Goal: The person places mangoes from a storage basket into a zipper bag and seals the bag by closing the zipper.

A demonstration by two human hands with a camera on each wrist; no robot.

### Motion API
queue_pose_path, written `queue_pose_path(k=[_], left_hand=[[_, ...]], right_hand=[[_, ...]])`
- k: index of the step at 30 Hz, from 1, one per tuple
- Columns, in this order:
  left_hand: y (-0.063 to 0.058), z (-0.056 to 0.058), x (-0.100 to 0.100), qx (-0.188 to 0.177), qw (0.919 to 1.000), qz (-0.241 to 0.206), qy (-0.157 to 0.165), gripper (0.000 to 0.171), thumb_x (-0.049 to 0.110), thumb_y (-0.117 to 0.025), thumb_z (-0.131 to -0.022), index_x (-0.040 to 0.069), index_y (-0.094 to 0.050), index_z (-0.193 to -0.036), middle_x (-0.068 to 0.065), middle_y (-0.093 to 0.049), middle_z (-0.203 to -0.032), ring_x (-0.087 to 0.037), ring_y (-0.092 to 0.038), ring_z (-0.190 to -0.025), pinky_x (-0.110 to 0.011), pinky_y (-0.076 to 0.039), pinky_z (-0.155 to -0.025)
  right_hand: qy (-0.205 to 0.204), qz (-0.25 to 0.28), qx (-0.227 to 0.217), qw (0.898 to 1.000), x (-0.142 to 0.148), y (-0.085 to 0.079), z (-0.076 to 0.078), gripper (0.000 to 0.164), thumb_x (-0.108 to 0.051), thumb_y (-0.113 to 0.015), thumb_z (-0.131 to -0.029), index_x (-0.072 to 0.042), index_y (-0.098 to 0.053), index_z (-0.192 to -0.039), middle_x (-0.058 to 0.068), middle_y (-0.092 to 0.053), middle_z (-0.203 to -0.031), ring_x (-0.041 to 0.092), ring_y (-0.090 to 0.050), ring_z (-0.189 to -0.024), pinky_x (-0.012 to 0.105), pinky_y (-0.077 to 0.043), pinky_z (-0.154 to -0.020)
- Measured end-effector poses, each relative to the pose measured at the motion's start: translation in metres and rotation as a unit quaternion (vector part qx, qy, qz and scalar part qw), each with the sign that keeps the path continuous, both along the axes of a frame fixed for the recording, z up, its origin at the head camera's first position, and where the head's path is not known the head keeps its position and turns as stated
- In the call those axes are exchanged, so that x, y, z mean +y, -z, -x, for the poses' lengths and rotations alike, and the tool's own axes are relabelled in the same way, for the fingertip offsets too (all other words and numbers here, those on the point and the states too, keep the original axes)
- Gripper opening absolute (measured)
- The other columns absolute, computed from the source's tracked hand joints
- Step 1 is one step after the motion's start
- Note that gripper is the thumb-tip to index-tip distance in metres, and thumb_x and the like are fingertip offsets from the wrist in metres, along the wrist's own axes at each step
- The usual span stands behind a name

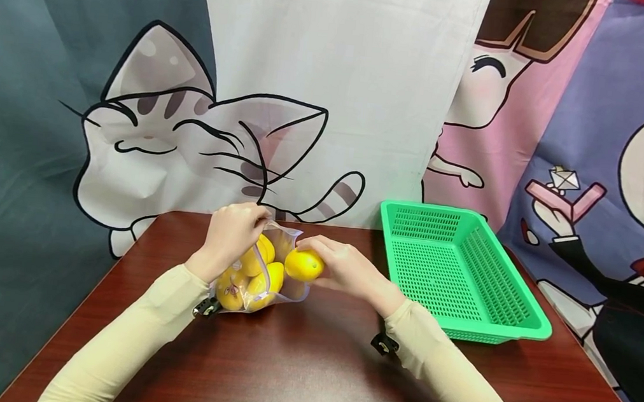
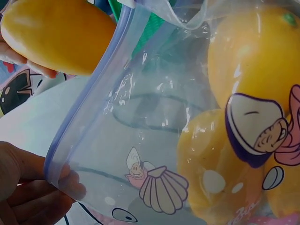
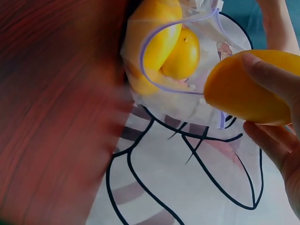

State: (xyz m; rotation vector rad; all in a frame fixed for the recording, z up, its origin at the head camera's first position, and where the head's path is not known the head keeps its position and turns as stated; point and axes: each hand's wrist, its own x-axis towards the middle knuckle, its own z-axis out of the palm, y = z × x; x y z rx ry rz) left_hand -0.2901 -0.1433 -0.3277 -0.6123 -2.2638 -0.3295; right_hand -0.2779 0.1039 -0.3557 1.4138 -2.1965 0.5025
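A clear zip bag (image 1: 293, 293) with a lilac rim and printed cartoon figures stands tilted on the table, its mouth open toward the right. Several yellow lemons (image 1: 275, 278) lie inside, showing through the plastic. My left hand (image 1: 231, 236) pinches the upper rim of the bag between thumb and fingers; the left wrist view shows this grip at the zip edge (image 2: 77, 117). My right hand (image 1: 353, 272) grips another lemon (image 1: 303, 265) just at the bag's mouth, thumb on one side and fingers on the other (image 3: 253, 89).
A green plastic basket (image 1: 436, 281) with slotted walls stands on the right of the dark red-brown table (image 1: 284, 370). Behind the table hangs a cloth backdrop (image 1: 335, 55) printed with cartoon figures. A small black device (image 1: 384, 344) is worn at my right wrist.
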Motion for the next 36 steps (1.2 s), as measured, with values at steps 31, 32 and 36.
queue_pose_path(k=[31,32,36], left_hand=[[0.002,0.0,-0.006,0.021,0.9997,0.003,-0.012,0.006,0.013,-0.071,-0.083,0.014,-0.076,-0.085,-0.002,-0.071,-0.078,-0.026,-0.065,-0.06,-0.038,-0.049,-0.048],[0.002,0.0,-0.006,0.018,0.9998,0.004,-0.013,0.006,0.013,-0.071,-0.083,0.013,-0.076,-0.085,-0.002,-0.071,-0.078,-0.026,-0.065,-0.06,-0.038,-0.049,-0.048],[0.003,0.0,-0.006,0.007,0.9999,0.006,-0.012,0.007,0.013,-0.07,-0.083,0.013,-0.076,-0.087,-0.002,-0.072,-0.08,-0.026,-0.065,-0.061,-0.038,-0.049,-0.048]], right_hand=[[0.037,0.029,0.086,0.995,-0.023,0.02,0.028,0.022,-0.004,-0.07,-0.082,-0.01,-0.072,-0.103,0.0,-0.069,-0.102,0.01,-0.068,-0.087,0.02,-0.053,-0.076],[0.047,0.031,0.079,0.995,-0.023,0.019,0.028,0.025,-0.004,-0.07,-0.082,-0.01,-0.072,-0.105,0.0,-0.068,-0.102,0.01,-0.067,-0.086,0.021,-0.053,-0.075],[0.1,0.034,0.035,0.994,-0.022,0.018,0.028,0.033,-0.006,-0.072,-0.08,-0.011,-0.068,-0.112,0.0,-0.066,-0.1,0.01,-0.066,-0.082,0.024,-0.054,-0.073]])
